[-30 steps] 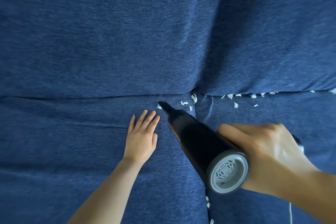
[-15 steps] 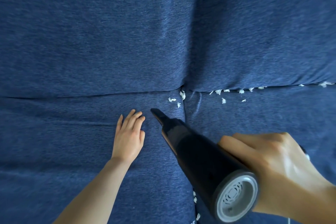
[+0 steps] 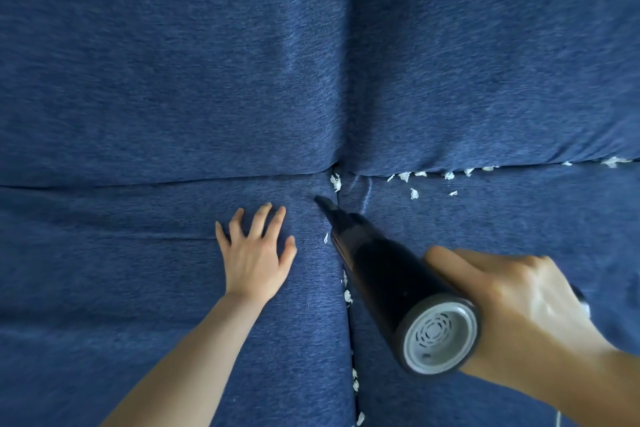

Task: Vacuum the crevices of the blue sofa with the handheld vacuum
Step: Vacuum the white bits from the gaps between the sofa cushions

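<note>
My right hand (image 3: 519,305) grips the black handheld vacuum (image 3: 388,274), whose grey vented rear cap faces me. Its narrow nozzle tip (image 3: 320,201) touches the blue sofa (image 3: 173,80) at the top of the gap between the two seat cushions, just below a white scrap (image 3: 335,182). My left hand (image 3: 254,253) lies flat with spread fingers on the left seat cushion, a hand's width left of the nozzle. White paper scraps (image 3: 446,175) line the crevice under the right back cushion.
More white scraps (image 3: 347,295) sit down the vertical gap between the seat cushions, partly hidden under the vacuum. One scrap (image 3: 325,238) lies beside the nozzle. The left horizontal crevice (image 3: 138,184) shows no scraps.
The nozzle tip has moved right into the gap between the seat cushions. Two scraps left of the gap are gone. My left hand's fingers have spread on the cushion.
</note>
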